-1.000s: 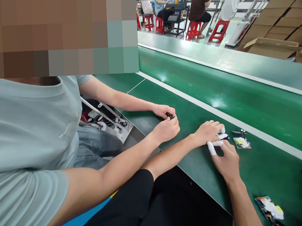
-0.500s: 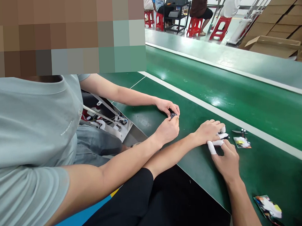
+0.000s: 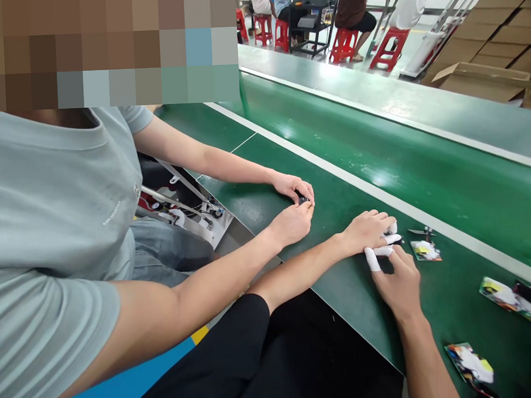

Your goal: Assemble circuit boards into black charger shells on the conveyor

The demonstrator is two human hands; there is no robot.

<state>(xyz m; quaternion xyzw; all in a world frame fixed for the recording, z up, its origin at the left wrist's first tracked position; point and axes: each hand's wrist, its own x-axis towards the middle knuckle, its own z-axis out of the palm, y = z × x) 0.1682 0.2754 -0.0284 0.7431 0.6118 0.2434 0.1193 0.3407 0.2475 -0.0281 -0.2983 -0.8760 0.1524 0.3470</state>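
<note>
My left hand [image 3: 369,232] reaches across the green table, palm down, its fingers curled over a small black object [image 3: 399,241] that is mostly hidden. White covers sit on some fingertips of both hands. Close against it is my right hand [image 3: 397,278], thumb and forefinger bent in a pinch-like shape; what lies between the tips cannot be made out. Just beyond, a colourful flat packet [image 3: 427,250] with white and yellow patches lies beside a thin dark blade-like piece [image 3: 420,232].
A co-worker in a grey shirt [image 3: 58,190] sits at left, both hands [image 3: 294,206] on a small black part. Two more packets, one [image 3: 470,363] nearer and one [image 3: 501,292] under a black item, lie at right. A white strip [image 3: 335,173] borders the green belt [image 3: 355,148].
A packet with a black item on it now shows at the right edge. The view has shifted slightly, and the co-worker has shifted a little left. My hands hold nearly the same pose.
</note>
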